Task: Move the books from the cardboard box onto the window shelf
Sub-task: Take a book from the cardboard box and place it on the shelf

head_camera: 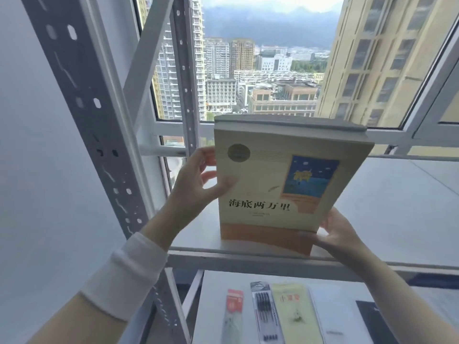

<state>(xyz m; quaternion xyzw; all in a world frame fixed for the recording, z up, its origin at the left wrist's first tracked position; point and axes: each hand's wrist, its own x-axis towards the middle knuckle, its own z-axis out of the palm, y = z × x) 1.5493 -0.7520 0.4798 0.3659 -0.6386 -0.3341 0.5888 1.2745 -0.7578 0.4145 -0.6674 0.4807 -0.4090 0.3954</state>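
Observation:
A thick beige book [263, 184] with a blue picture and black characters on its cover stands upright, its cover facing me, over the front edge of the pale grey window shelf [397, 207]. My left hand [196, 184] grips the book's left edge, thumb on the cover. My right hand [335, 234] holds its lower right corner from below. Whether the book's bottom rests on the shelf I cannot tell. The cardboard box is out of view.
A perforated grey metal upright [99, 135] of the rack rises at the left. On the lower shelf [216, 289] below lie a red packet [233, 316], a pack of black pens [264, 314], a pale yellow packet [293, 316] and a dark item [372, 321]. Behind the shelf is a window.

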